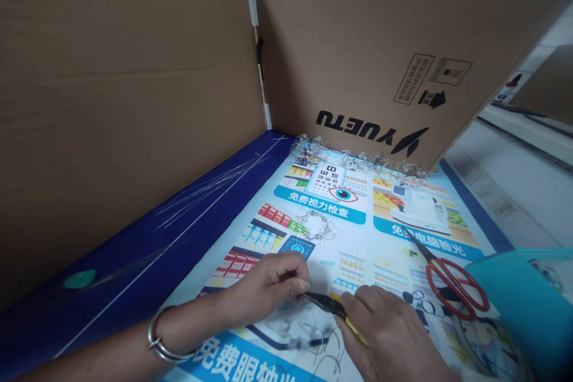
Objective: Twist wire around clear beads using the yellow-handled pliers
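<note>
My left hand (280,280), with a metal bangle (156,334) on its wrist, pinches thumb to fingers on a beaded wire piece (290,331) that hangs blurred below. In my right hand (389,328) are pliers (329,303) with dark jaws and yellow handles. Their tip meets the left fingertips; what lies between the jaws is too small to tell. Several bent wires (329,358) show between the hands. Beyond them lies a ring of wire and clear beads (316,225) on the printed sheet (308,250).
Red-handled scissors (456,286) lie at the right, beside a turquoise container (514,292). A row of wire pieces (358,161) lines the foot of the cardboard wall (358,42). Loose straight wires (206,185) and a green oval (79,279) rest on the blue strip at left.
</note>
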Demonstrator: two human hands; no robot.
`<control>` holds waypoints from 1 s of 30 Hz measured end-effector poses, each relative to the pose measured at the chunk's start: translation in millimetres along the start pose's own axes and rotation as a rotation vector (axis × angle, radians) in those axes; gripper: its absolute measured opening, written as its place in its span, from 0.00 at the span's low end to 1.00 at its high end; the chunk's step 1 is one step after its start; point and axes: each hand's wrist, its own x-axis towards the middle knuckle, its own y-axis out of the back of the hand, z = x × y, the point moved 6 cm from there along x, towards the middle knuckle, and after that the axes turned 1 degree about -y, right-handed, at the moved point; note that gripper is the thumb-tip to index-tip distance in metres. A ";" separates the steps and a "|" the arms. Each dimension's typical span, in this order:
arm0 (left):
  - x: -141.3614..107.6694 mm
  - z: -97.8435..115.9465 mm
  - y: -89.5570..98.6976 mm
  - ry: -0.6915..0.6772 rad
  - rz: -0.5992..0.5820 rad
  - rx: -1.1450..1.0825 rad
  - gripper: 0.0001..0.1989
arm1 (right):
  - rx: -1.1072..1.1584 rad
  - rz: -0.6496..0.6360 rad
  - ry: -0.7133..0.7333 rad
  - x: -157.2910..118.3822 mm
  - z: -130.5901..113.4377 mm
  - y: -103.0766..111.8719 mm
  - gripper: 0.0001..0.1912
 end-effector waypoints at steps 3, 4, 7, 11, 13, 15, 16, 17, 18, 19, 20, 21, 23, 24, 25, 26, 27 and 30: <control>-0.3 1.4 -0.2 0.014 0.002 0.014 0.10 | -0.016 -0.005 0.015 0.9 -1.6 -0.2 0.08; -0.3 1.8 -0.1 0.018 0.006 0.017 0.10 | -0.014 -0.018 0.009 1.4 -1.1 -0.4 0.09; -0.5 2.2 0.6 0.033 0.027 0.011 0.09 | 0.012 -0.050 -0.027 2.4 2.4 -0.2 0.09; -0.6 -1.2 0.8 0.057 0.053 -0.023 0.09 | 0.037 -0.021 -0.046 1.8 6.8 1.7 0.09; -0.3 -3.3 0.1 0.068 0.053 -0.032 0.09 | 0.036 -0.010 -0.058 1.3 9.0 1.4 0.08; 0.2 -4.3 -0.3 0.073 0.055 -0.027 0.08 | 0.029 -0.010 -0.069 1.4 10.6 0.2 0.06; 0.6 -4.1 -0.4 0.072 0.056 -0.022 0.07 | 0.026 -0.011 -0.071 1.6 11.1 -0.5 0.06; 1.0 -3.9 -0.4 0.072 0.057 -0.018 0.07 | 0.023 -0.012 -0.071 2.0 11.4 -1.2 0.06; 1.4 -3.7 -0.4 0.071 0.056 -0.018 0.07 | 0.021 -0.012 -0.070 2.3 11.7 -2.0 0.06; 1.8 -3.8 -0.3 0.072 0.056 -0.019 0.07 | 0.020 -0.014 -0.068 2.6 11.9 -2.9 0.06; 2.2 -4.1 0.4 0.073 0.060 -0.020 0.07 | 0.019 -0.015 -0.066 2.8 12.2 -3.7 0.06; 2.5 -4.8 1.4 0.075 0.067 -0.016 0.07 | 0.017 -0.013 -0.065 3.0 12.4 -4.3 0.06; 2.9 -7.1 5.8 0.074 0.101 -0.002 0.08 | 0.008 -0.002 -0.054 3.2 12.4 -4.6 0.07; 3.0 -9.0 8.2 0.077 0.111 0.006 0.07 | 0.000 0.008 -0.044 3.4 12.0 -4.0 0.08; 2.9 -10.8 11.5 0.073 0.131 -0.003 0.07 | -0.007 0.017 -0.028 3.5 11.2 -2.9 0.08; 2.8 -12.8 14.2 0.070 0.136 -0.013 0.07 | -0.014 0.029 -0.009 3.7 10.2 -1.3 0.09; 2.8 -14.5 16.7 0.060 0.137 -0.040 0.07 | -0.022 0.043 0.007 3.9 9.5 0.8 0.09; 2.7 -20.9 23.0 0.057 0.123 -0.159 0.06 | -0.017 0.081 0.071 4.5 6.9 7.8 0.11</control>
